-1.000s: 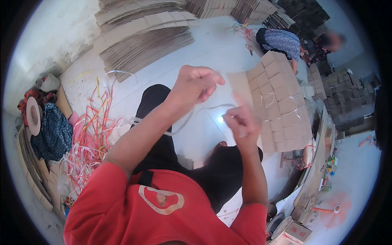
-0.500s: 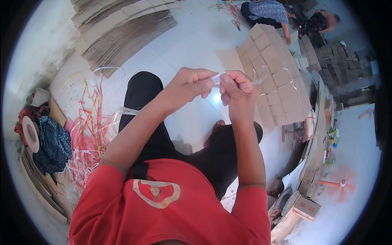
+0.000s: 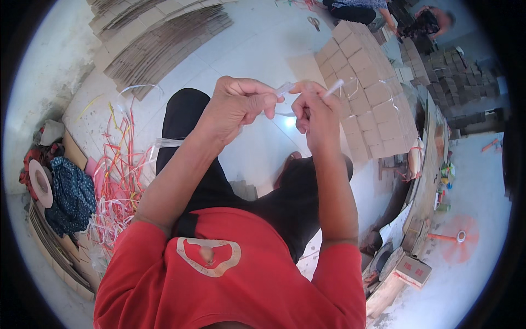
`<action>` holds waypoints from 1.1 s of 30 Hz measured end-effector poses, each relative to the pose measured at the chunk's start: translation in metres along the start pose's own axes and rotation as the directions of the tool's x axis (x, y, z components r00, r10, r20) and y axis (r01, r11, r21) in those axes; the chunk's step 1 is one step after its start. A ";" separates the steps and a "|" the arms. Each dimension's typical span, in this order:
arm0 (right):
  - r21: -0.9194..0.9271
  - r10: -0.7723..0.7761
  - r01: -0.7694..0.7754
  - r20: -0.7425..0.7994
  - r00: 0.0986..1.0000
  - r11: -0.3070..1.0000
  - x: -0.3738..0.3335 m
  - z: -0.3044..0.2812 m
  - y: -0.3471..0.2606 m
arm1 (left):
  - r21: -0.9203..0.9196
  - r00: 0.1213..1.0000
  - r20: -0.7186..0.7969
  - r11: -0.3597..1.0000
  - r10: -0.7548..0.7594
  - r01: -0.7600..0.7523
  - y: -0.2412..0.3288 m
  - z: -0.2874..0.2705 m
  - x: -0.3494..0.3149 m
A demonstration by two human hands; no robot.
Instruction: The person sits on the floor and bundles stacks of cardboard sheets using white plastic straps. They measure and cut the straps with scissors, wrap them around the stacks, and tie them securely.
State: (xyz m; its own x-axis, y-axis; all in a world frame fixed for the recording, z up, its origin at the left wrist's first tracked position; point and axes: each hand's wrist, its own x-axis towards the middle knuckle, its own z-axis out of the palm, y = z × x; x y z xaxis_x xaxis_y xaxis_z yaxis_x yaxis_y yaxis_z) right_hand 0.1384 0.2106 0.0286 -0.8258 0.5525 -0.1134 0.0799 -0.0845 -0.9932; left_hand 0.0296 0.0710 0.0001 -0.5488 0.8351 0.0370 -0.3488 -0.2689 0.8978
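Both hands are raised in front of me, a short gap apart, with a translucent white plastic strap (image 3: pixel 284 88) between them. My left hand (image 3: pixel 233 107) pinches one part of the strap between thumb and forefinger. Close by, my right hand (image 3: pixel 318 112) has its fingers bent round another part, and a pale strap end pokes out beyond its knuckles. Below the fingers a thin length of strap sags across the gap. Whether it is knotted is too blurred to tell.
Bundled cardboard pieces (image 3: pixel 361 90) stand in a tied stack ahead on the right. Flat cardboard sheets (image 3: pixel 170 52) lie at the far left. Tangled red and white straps (image 3: pixel 118 192) heap beside my left leg. Scissors (image 3: pixel 314 23) rest on the floor; an orange fan (image 3: pixel 460 237) stands right.
My left hand has drawn back to the left, so the gap between the hands is wider. More strap shows between them, and the strap end at my right hand now points upward.
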 end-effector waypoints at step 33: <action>-0.033 -0.143 0.146 0.070 0.987 0.989 -0.016 0.010 0.022 | -0.113 0.972 -0.235 0.993 0.016 -0.044 -0.004 0.001 -0.002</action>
State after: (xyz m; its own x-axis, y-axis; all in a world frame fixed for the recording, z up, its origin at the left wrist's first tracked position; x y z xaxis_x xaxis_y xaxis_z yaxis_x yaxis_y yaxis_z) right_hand 0.1478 0.1916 0.0092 -0.8655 0.4998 0.0318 -0.0227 0.0242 -0.9994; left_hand 0.0330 0.0713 -0.0029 -0.7179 0.6941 -0.0527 -0.4076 -0.3577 0.8402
